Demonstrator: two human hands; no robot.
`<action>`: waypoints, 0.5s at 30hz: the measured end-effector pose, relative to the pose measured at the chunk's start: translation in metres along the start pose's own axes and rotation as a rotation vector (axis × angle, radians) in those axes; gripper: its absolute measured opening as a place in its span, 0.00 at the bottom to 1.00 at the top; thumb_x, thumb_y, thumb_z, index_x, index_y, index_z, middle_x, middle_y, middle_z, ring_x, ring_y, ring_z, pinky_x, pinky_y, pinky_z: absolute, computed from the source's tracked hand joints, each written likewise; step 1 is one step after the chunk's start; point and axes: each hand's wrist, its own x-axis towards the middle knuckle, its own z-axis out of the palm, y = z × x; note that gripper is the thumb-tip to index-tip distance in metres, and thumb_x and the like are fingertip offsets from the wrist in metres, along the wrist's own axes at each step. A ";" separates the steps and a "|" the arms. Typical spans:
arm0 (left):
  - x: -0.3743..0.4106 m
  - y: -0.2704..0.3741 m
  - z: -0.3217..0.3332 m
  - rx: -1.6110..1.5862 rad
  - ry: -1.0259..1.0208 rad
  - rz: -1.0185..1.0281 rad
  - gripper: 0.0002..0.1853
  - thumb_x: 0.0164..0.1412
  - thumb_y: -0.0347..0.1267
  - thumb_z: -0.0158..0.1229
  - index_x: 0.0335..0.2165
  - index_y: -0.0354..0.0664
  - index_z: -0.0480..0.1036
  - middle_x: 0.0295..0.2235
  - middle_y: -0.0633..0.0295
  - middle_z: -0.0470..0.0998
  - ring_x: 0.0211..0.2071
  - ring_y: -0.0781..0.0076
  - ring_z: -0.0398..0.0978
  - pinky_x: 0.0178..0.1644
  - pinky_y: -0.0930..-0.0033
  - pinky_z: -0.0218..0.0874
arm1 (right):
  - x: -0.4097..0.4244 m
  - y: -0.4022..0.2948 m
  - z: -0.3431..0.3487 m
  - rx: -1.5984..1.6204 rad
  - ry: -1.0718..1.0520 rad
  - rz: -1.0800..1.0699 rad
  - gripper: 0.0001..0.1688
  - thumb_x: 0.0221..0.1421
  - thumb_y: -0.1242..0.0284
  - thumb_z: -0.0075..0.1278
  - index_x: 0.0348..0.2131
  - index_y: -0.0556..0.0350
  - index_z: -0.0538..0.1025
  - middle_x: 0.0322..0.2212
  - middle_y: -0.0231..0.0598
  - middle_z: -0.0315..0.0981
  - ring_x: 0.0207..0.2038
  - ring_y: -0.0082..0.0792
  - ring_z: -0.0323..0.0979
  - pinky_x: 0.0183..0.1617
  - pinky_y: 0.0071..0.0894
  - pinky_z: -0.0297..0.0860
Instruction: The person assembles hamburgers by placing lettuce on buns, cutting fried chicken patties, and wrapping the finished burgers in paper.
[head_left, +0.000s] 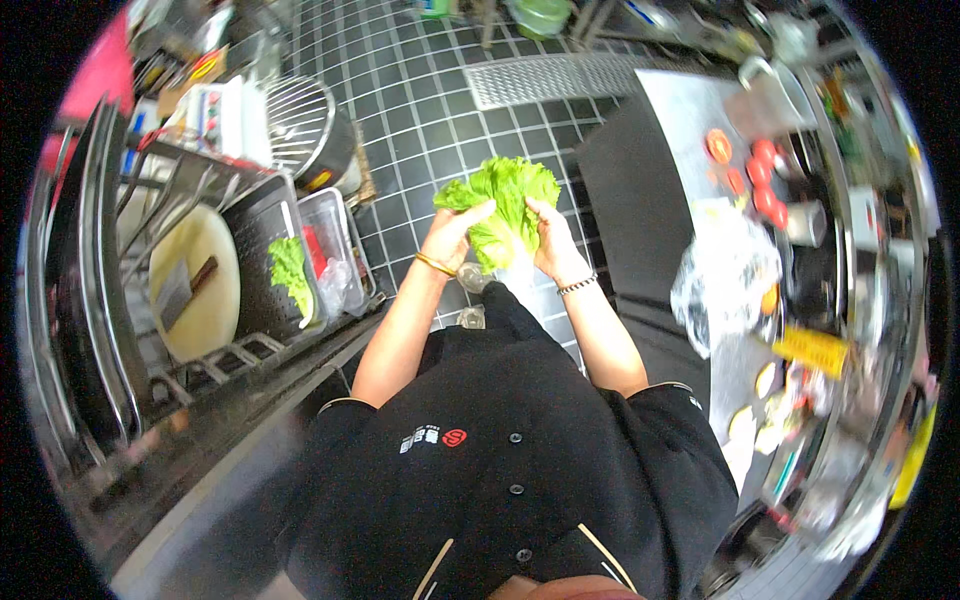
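Observation:
Leaves of green lettuce (510, 202) are spread between my two hands, held up over the tiled floor in front of my body. My left hand (451, 238), with a gold bangle at the wrist, grips the left side with its thumb on top of the leaf. On the right side my right hand (553, 238) holds the lettuce the same way, a dark-and-light bracelet at its wrist. The fingers of both hands are partly hidden behind the leaves. The pale stem end points towards me.
Left, a black perforated tray (251, 232) holds a lettuce leaf (291, 277), beside a clear plastic bin (326, 206) and a round cutting board (199, 322) bearing a cleaver (180, 292). Right, a steel counter (671, 112) carries tomatoes (759, 174) and a clear plastic bag (724, 277).

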 end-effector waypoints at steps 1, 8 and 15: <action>-0.001 -0.005 0.004 -0.011 -0.032 -0.054 0.16 0.53 0.23 0.58 0.43 0.38 0.70 0.40 0.62 0.75 0.39 0.71 0.75 0.44 0.70 0.67 | -0.018 -0.004 -0.007 0.061 0.021 -0.002 0.24 0.55 0.62 0.46 0.47 0.58 0.69 0.45 0.39 0.71 0.48 0.35 0.68 0.55 0.38 0.61; -0.031 -0.045 0.080 -0.081 -0.254 -0.253 0.18 0.56 0.22 0.54 0.46 0.38 0.67 0.44 0.59 0.73 0.44 0.67 0.72 0.49 0.65 0.65 | -0.127 -0.012 -0.047 0.295 0.166 -0.325 0.23 0.54 0.65 0.43 0.46 0.61 0.69 0.46 0.44 0.70 0.49 0.40 0.67 0.58 0.41 0.58; -0.053 -0.111 0.145 0.096 -0.417 -0.354 0.18 0.55 0.22 0.50 0.46 0.33 0.66 0.43 0.55 0.73 0.42 0.66 0.74 0.47 0.64 0.67 | -0.220 -0.014 -0.109 0.377 0.074 -0.549 0.23 0.52 0.70 0.41 0.47 0.63 0.68 0.46 0.44 0.70 0.48 0.38 0.68 0.56 0.39 0.60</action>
